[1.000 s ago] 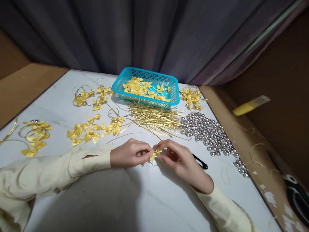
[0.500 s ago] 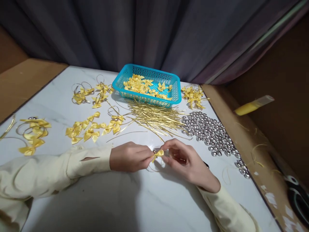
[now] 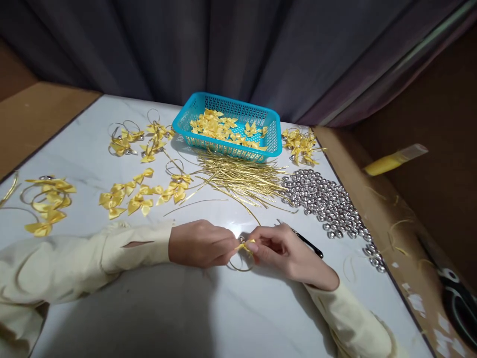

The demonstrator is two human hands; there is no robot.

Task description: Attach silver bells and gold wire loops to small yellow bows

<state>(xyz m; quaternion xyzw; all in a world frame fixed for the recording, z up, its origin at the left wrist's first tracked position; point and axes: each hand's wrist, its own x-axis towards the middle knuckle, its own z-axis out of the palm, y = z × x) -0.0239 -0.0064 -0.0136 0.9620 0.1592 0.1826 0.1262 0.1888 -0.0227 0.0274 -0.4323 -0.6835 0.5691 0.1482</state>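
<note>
Between my two hands is a small yellow ribbon bow (image 3: 245,245) with a silver bell-like bead (image 3: 241,239) at its top. A loop of gold cord (image 3: 240,270) hangs below it. My left hand (image 3: 206,243) is closed, its fingertips pinching the bow's left side. From the other side my right hand (image 3: 285,252) pinches the bow between thumb and index finger, the thumb lying over its right loop. Past the fingers lies a pile of gold cords (image 3: 242,179). A black-handled, thin pointed tool (image 3: 307,242) lies on the table, partly behind my right hand.
A blue basket (image 3: 227,146) of yellow bows stands at the back. Silver beads (image 3: 324,201) are heaped at right. Loose bows (image 3: 139,201) and bows with cord loops (image 3: 52,201) lie at left, others (image 3: 301,146) at back right. Scissors (image 3: 458,303) and a yellow tube (image 3: 395,160) sit at the right edge.
My right thumb has moved up over the bow's right loop, and the right hand sits slightly lower. More of the black-handled tool shows. The cord loop hangs more visibly below the bow.
</note>
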